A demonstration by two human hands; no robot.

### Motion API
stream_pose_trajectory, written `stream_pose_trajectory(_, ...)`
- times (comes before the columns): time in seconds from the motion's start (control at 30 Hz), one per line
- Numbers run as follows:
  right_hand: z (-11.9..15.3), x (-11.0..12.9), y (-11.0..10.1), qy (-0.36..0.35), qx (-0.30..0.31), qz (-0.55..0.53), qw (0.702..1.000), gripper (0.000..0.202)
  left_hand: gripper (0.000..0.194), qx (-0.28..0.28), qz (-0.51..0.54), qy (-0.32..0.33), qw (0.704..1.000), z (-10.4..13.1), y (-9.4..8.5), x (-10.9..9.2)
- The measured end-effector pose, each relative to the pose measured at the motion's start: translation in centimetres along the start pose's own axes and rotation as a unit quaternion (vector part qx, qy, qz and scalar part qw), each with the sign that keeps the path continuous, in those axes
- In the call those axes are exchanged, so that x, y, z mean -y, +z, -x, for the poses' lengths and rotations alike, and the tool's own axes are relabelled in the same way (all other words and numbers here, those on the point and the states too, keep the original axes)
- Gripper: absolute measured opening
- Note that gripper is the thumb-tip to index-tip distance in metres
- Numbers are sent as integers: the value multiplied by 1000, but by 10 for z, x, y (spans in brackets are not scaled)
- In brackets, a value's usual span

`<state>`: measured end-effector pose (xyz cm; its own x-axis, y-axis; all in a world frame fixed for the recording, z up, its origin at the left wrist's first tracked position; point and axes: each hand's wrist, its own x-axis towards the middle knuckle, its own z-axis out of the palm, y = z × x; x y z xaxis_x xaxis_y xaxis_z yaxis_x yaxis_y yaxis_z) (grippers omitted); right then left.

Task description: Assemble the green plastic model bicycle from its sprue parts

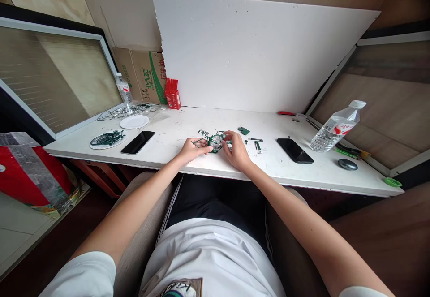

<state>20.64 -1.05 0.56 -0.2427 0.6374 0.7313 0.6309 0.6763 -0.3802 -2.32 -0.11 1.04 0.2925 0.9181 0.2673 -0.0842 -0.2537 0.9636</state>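
A small green model bicycle with a spoked wheel is held just above the white table, between both hands. My left hand is closed on its left part, thumb and fingers around the thin frame. On the wheel's right side, my right hand grips the model with thumb and fingertips. Flat green pieces lie behind my right hand, and narrow green parts rest to its right. What the fingertips cover is hidden.
A plate of green parts, an empty white plate and a phone sit left. Another phone, a water bottle and a dark oval object are right. A white board stands behind.
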Motion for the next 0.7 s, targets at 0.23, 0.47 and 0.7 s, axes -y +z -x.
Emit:
stream_pose_trajectory(0.23, 0, 6, -3, -41, 17, 31, 999, 18, 47, -31, -4, -1, 1000, -1, 1, 2)
stream_pose_trajectory(0.47, -1, 10, -5, -61, 25, 36, 997, 4, 45, -37, -1, 0, 999, -1, 2, 2)
stream_pose_trajectory(0.7, -2, 11, -5, -73, 24, 28, 997, 7, 47, -45, -10, -3, 999, -3, 0, 7)
